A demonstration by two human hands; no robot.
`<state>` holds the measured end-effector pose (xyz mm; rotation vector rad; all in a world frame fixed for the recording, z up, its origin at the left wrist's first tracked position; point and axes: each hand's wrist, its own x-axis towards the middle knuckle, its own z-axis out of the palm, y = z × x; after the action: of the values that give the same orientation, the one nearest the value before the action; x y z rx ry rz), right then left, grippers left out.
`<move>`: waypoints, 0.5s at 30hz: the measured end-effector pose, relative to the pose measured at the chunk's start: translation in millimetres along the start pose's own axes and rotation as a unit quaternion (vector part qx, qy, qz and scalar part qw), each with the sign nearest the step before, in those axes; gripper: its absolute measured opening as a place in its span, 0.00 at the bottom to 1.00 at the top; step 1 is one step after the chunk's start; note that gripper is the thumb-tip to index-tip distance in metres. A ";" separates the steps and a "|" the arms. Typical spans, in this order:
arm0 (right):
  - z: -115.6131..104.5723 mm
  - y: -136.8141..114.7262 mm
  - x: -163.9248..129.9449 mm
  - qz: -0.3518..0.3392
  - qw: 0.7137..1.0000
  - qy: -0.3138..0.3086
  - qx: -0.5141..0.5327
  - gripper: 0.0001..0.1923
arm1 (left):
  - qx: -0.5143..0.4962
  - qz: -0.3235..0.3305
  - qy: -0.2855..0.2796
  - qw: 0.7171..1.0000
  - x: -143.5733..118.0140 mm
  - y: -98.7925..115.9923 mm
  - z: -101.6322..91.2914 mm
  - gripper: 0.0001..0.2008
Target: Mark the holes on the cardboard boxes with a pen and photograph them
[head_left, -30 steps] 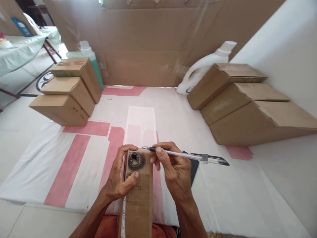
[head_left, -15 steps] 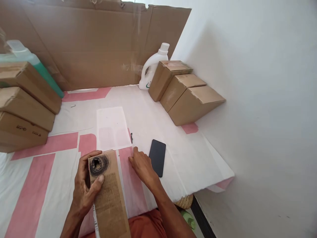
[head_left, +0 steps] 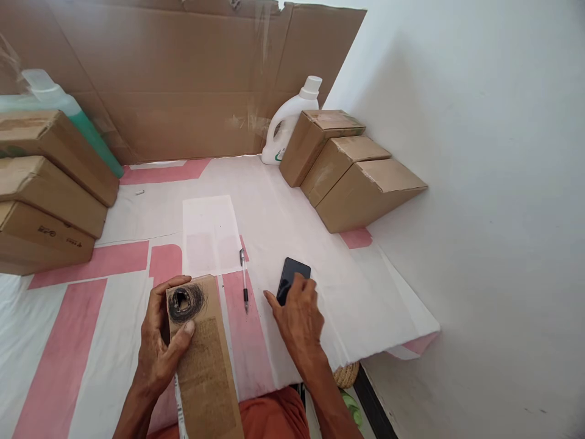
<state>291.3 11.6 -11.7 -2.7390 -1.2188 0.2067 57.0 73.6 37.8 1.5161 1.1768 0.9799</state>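
My left hand is closed around a long cardboard box, thumb on its front face and fingers behind the left edge. Near the box's top end is a hole ringed with black scribble. My right hand is over the lower part of a black phone lying flat on the table. Its thumb is spread to the left of the phone and the fingers bend over the screen; I see no grip on it. Left of that hand lies a clear pen with a black grip, beside a white sheet of paper.
Cardboard boxes line the right wall, in front of a white jug. More boxes and a bottle of green liquid stand at the left. A cardboard panel closes off the back. The cloth-covered table ends at the right.
My right hand has left the pen, which now lies fully visible on the cloth, and has moved right onto the phone. My left hand still holds the box. The view has shifted slightly.
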 end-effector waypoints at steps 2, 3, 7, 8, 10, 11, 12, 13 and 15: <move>-0.5 13.5 -0.8 0.053 0.998 -0.031 -0.015 0.34 | -0.001 0.010 -0.006 1.000 0.9 -2.9 -0.6 0.28; -0.4 18.2 -0.8 0.073 0.996 -0.050 -0.003 0.35 | -0.002 0.013 -0.007 1.000 1.3 -3.9 -0.4 0.27; 2.7 25.1 5.3 0.113 0.987 -0.071 0.089 0.36 | -0.009 0.018 -0.014 1.000 2.1 -5.9 0.3 0.27; 3.9 25.9 8.0 0.117 0.985 -0.068 0.106 0.38 | -0.009 0.022 -0.021 0.999 2.0 -6.5 0.2 0.27; 6.4 29.1 13.4 0.126 0.980 -0.070 0.140 0.40 | -0.009 0.028 -0.031 0.999 1.3 -8.0 -0.4 0.27; 7.5 31.6 15.4 0.127 0.975 -0.077 0.162 0.38 | -0.012 0.028 -0.032 0.999 0.6 -8.7 -0.6 0.28; 8.5 34.5 16.7 0.125 0.971 -0.088 0.185 0.35 | -0.015 0.027 -0.031 0.999 -0.3 -9.1 -0.5 0.28; 9.2 37.2 17.1 0.118 0.967 -0.102 0.204 0.32 | -0.020 0.026 -0.030 0.999 -1.1 -9.3 -0.1 0.28; 8.2 40.3 15.5 0.104 0.948 -0.124 0.275 0.27 | -0.032 0.028 -0.032 0.999 -2.5 -8.7 1.4 0.28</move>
<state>329.4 -3.0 -28.0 -2.3782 -0.7554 0.8038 55.9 71.6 28.9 1.5245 1.0529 0.9889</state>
